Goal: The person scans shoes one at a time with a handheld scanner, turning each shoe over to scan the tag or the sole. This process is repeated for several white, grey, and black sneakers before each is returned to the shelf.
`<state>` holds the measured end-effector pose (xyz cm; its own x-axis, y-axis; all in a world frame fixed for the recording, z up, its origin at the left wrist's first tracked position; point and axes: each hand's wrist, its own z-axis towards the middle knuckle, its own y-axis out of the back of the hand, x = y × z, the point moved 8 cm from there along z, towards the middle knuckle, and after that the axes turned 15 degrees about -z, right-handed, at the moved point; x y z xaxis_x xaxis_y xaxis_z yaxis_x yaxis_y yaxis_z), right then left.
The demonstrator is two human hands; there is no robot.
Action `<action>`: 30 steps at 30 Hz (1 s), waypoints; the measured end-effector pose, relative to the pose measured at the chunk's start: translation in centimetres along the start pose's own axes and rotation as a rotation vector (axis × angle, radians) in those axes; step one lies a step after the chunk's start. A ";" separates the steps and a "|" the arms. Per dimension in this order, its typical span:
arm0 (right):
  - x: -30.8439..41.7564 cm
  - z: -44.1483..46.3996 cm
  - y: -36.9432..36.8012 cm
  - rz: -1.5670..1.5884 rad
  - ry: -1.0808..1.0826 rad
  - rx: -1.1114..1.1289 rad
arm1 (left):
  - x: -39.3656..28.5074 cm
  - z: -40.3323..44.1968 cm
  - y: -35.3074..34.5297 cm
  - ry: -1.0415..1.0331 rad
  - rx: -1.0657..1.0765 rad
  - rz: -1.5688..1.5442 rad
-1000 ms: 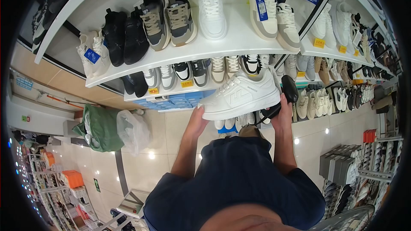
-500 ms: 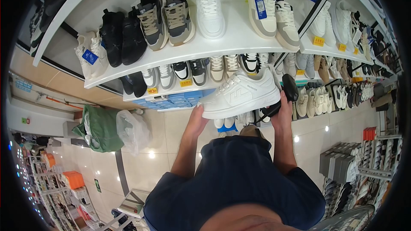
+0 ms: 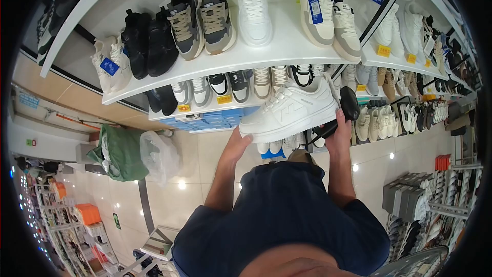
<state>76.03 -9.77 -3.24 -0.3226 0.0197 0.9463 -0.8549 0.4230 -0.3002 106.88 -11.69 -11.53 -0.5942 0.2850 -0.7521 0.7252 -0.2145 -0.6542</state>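
Observation:
A white lace-up sneaker [image 3: 289, 115] is held level in front of the shelves, its toe to the left and its heel to the right. My left hand [image 3: 237, 144] grips the toe end, with the thumb on the side of the sole. At the heel, my right hand [image 3: 338, 134] is closed around the shoe's back. A glossy black rounded object [image 3: 349, 103] sits against the heel beside my right fingers, and a dark thin part shows below the sole there. What kind of object it is, I cannot tell.
An upper shelf [image 3: 287, 54] carries several sneakers, among them a single white one [image 3: 254, 13] and a black pair [image 3: 148, 43]. More shoes stand on the shelf below, above blue boxes [image 3: 215, 118]. On the floor at left lie a green bag [image 3: 120, 154] and a clear plastic bag [image 3: 158, 156].
The sneaker has tilted slightly, and its toe end has shifted a little to the right with my left hand. Both hands keep their hold.

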 end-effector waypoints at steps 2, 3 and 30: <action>0.0 0.2 -0.1 0.007 0.000 -0.004 | -0.8 -0.3 -0.6 -0.012 0.024 0.018; 0.0 0.3 -0.3 0.027 -0.004 0.007 | -1.1 -0.4 -1.0 -0.007 0.037 0.039; 0.0 0.9 -0.3 0.041 -0.039 0.017 | -1.8 0.0 -1.7 -0.149 0.030 0.268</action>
<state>75.95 -10.77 -3.28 -0.3726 0.0009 0.9280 -0.8475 0.4072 -0.3406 106.71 -11.86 -9.05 -0.4290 0.0753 -0.9002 0.8537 -0.2918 -0.4312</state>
